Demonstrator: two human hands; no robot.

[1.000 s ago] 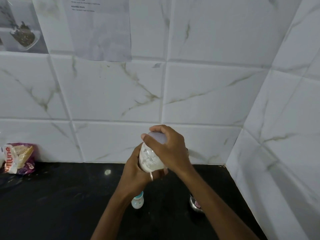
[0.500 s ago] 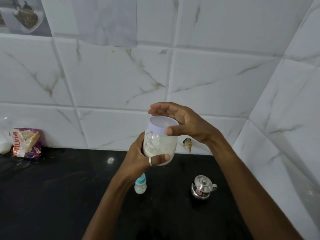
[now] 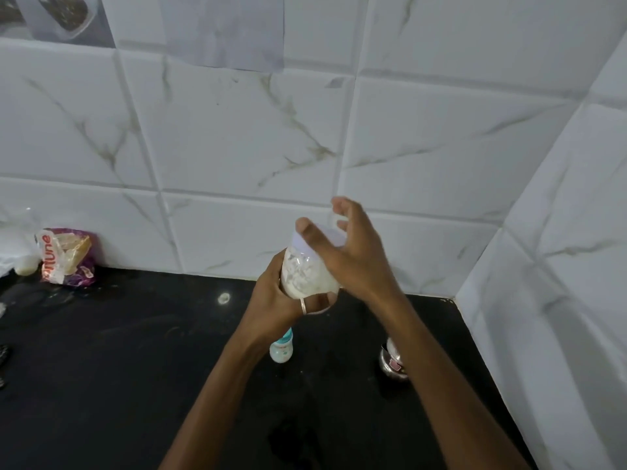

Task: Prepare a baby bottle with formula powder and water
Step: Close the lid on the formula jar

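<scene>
— What is the powder jar (image 3: pixel 310 274) like, and where is it?

— It is a clear plastic jar with a pale lilac lid (image 3: pixel 320 237), holding white, clumpy powder that clings to the inner wall. It is held upright in the air above the black desk (image 3: pixel 135 351), in front of the tiled wall (image 3: pixel 237 137).

— Who holds it?

— The person's left hand (image 3: pixel 281 300) wraps the lower body of the jar from the near side, its fingers (image 3: pixel 320 301) closed around the base (a ring shows on one). The right hand (image 3: pixel 353 262) sits at the lid: the thumb lies on the lid's top edge, while the other fingers are spread and curled loosely, one or two lifted clear of it.

— So which step is this?

— By the look of it, opening the formula jar — the lid is still on, so no powder has gone anywhere yet. The next move likely calls for a firmer grip round the lid's rim and a twist against the steady left hand, keeping the jar upright so nothing spills when it opens.

— And the bottle?

— The baby bottle (image 3: pixel 281 349), white with a teal collar, stands on the desk just below the left wrist, partly hidden by it. To its right a small steel pot (image 3: pixel 392 362) peeks from behind the right forearm — whether it holds water cannot be told. Well apart, at the far left by the wall, lies a crumpled purple packet (image 3: pixel 66 256).
</scene>
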